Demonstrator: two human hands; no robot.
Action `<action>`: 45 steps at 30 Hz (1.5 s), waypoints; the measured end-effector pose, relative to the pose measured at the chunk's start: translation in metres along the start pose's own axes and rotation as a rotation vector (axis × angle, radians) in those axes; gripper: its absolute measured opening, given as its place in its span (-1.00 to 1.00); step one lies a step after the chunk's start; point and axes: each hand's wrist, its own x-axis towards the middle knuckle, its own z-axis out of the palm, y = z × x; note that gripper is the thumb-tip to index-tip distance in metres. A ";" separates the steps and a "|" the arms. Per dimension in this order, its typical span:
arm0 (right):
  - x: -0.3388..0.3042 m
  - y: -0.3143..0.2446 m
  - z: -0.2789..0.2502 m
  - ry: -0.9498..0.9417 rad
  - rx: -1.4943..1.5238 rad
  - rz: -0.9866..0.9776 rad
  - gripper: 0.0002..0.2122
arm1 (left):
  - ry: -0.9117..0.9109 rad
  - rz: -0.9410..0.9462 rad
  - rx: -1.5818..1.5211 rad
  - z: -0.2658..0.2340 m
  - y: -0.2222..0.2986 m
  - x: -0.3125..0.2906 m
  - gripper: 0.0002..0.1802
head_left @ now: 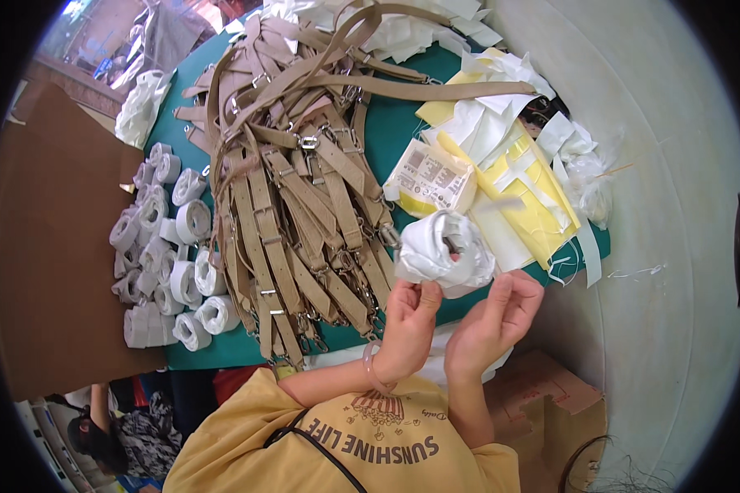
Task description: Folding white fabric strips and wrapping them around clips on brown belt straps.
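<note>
A roll wrapped in white paper (436,251), with an open hole at its centre, is held up at the table's near edge. My left hand (409,320) pinches its lower left side, thumb against fingers. At the lower right side of the roll, my right hand (493,320) is closed in a pinch at the edge of the wrap; its fingertips are partly hidden. Left of and beyond the hands lies a heap of tan straps (304,189) with metal buckles and clips. Just behind the roll sits a square paper-wrapped pack (432,175) with yellow on it.
Several white wrapped rolls (193,222) are stacked left on the green table (390,123), beside a brown cardboard panel (57,222). White strips and yellow sheets (534,193) lie right, near a pale curved wall (658,164). A cardboard box (551,411) stands below right. Another person (131,435) is lower left.
</note>
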 end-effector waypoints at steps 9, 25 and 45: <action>0.003 -0.018 -0.004 -0.215 0.016 0.147 -0.76 | -0.036 0.013 0.153 0.007 0.010 -0.004 -0.69; 0.007 -0.012 -0.001 -0.156 -0.517 -0.427 -0.72 | 0.005 0.060 0.160 0.018 0.022 -0.003 -0.66; -0.006 -0.014 -0.005 -0.217 -0.671 -0.657 -0.76 | -0.044 0.033 0.227 0.019 0.020 -0.003 -0.72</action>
